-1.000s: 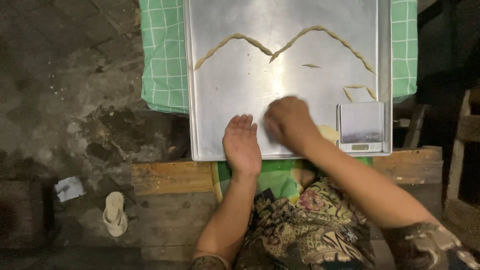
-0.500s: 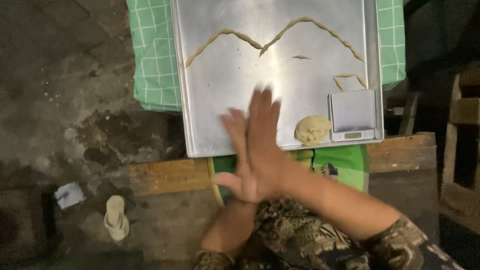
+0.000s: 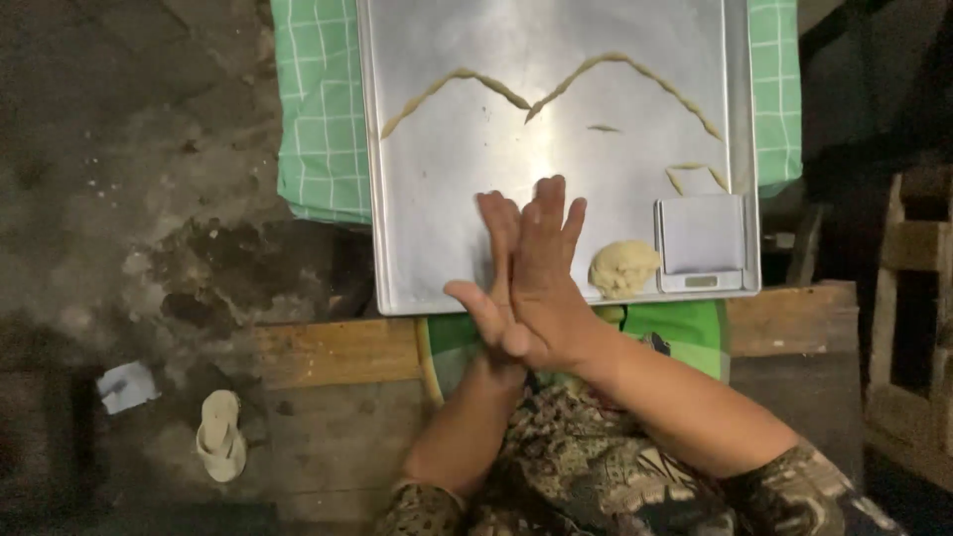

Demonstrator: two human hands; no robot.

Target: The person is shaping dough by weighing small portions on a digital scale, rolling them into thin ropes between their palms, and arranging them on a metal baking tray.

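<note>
Right hand [image 3: 541, 298] pressed flat over left hand [image 3: 496, 248], fingers extended, contents hidden. Dough lump [image 3: 623, 268] right on tray [image 3: 417, 248]: probably soft, sticky; pinch gently.

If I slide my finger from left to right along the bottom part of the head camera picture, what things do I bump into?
White scrap of paper → pale sandal → right hand pressed over the left hand → lump of dough → small grey scale.

Looks like a makeshift home baking spot set up low to the ground: a big rectangular metal tray [image 3: 427, 248] on green checked cloth [image 3: 323, 109] over rough wooden planks [image 3: 328, 352], stained concrete floor [image 3: 129, 169] (with a pale sandal [image 3: 220, 434] lying around), small grey digital scale [image 3: 701, 243].
</note>
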